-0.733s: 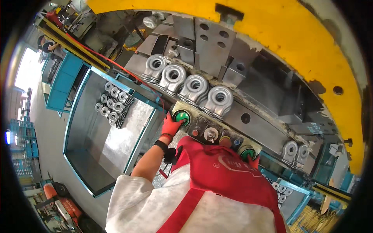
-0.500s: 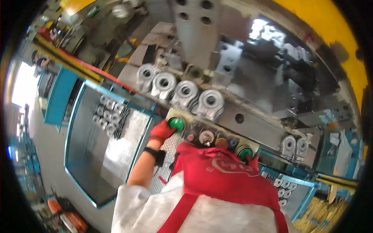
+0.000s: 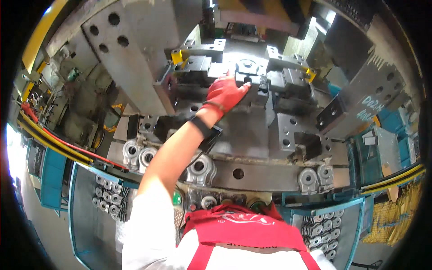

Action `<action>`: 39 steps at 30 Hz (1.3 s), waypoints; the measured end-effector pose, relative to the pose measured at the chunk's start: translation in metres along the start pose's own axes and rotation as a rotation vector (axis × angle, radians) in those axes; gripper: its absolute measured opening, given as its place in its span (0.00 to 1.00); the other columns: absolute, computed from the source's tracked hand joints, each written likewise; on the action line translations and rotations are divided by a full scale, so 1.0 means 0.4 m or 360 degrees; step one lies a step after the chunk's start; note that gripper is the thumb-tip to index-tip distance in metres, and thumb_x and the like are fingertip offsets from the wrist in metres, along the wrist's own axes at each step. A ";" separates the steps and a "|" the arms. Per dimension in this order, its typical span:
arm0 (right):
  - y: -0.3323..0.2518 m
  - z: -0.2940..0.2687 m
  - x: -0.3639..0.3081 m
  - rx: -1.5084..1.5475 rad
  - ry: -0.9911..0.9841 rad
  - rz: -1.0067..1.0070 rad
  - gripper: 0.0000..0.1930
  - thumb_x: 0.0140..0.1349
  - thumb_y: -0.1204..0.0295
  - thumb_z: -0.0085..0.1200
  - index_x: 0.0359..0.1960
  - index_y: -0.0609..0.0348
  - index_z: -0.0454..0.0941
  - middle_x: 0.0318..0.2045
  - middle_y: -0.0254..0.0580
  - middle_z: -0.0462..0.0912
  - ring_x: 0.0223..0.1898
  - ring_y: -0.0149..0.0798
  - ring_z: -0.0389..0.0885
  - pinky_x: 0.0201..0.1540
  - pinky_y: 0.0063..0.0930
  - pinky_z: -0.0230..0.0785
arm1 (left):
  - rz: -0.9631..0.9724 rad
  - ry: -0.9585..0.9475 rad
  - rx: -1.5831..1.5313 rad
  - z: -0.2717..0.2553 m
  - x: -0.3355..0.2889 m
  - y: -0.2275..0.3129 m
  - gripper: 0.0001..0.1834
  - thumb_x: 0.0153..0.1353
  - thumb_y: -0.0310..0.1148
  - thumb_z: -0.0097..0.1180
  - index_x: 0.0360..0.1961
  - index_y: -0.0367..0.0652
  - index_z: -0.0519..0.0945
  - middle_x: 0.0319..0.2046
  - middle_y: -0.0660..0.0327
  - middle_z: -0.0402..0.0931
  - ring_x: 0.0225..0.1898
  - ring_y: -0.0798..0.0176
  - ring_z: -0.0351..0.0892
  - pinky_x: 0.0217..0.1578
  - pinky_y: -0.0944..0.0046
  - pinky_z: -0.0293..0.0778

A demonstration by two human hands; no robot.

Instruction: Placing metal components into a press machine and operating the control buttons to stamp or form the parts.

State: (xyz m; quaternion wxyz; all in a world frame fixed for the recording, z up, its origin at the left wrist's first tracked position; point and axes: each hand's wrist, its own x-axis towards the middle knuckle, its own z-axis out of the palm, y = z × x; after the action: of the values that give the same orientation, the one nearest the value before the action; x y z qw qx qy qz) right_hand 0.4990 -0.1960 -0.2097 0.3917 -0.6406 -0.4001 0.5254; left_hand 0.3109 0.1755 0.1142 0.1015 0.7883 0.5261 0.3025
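Note:
My left hand (image 3: pixel 225 93), in a red fingerless glove, reaches deep into the press. Its thumb and forefinger are spread, with nothing visible between them. Just beyond the fingertips, a ringed metal part (image 3: pixel 246 66) sits in the brightly lit die between dark steel blocks; I cannot tell whether the fingers touch it. A bit of red at my right hand (image 3: pixel 272 211) shows beside the right green button (image 3: pixel 258 205) on the control panel; the apron hides its fingers. Under my left forearm, several ringed metal parts (image 3: pixel 200 167) stand along the press ledge.
Two more ringed parts (image 3: pixel 308 179) stand at the ledge's right. A blue-framed bin (image 3: pixel 83 216) on the left and another bin (image 3: pixel 358 225) on the right hold stacked parts. Steel columns (image 3: pixel 130 54) flank the die. Yellow-black bars (image 3: pixel 56 143) run at the sides.
My left hand has left the left green button and stretched forward into the die. The view has shifted up to the die. My right hand remains by the right button.

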 end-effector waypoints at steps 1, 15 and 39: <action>-0.009 -0.002 -0.005 -0.0072 -0.0010 -0.0107 0.24 0.57 0.66 0.52 0.54 0.61 0.66 0.46 0.47 0.76 0.48 0.37 0.72 0.51 0.34 0.65 | -0.0136 -0.0056 0.0118 0.042 0.072 0.011 0.34 0.53 0.59 0.48 0.51 0.41 0.71 0.44 0.49 0.75 0.45 0.48 0.75 0.47 0.55 0.70; -0.084 0.008 -0.007 -0.0264 0.0153 0.0109 0.30 0.54 0.63 0.57 0.56 0.63 0.61 0.48 0.49 0.73 0.51 0.41 0.70 0.53 0.34 0.63 | -0.0359 -0.0464 0.0364 0.282 0.367 0.050 0.17 0.53 0.48 0.48 0.37 0.50 0.79 0.31 0.63 0.78 0.33 0.63 0.78 0.35 0.66 0.72; -0.065 -0.036 0.005 -0.0497 -0.0154 0.0015 0.39 0.52 0.61 0.60 0.60 0.64 0.50 0.53 0.52 0.69 0.57 0.48 0.66 0.57 0.37 0.58 | -0.0608 -0.0256 -0.0127 -0.306 -0.562 -0.159 0.46 0.39 0.51 0.66 0.59 0.43 0.62 0.45 0.49 0.75 0.47 0.52 0.76 0.46 0.60 0.70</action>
State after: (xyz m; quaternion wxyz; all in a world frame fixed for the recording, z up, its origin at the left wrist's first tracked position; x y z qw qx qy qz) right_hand 0.5106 -0.1857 -0.1842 0.2653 -0.6695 -0.4924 0.4889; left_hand 0.1314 -0.0170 0.0981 0.2300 0.6912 0.6438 0.2344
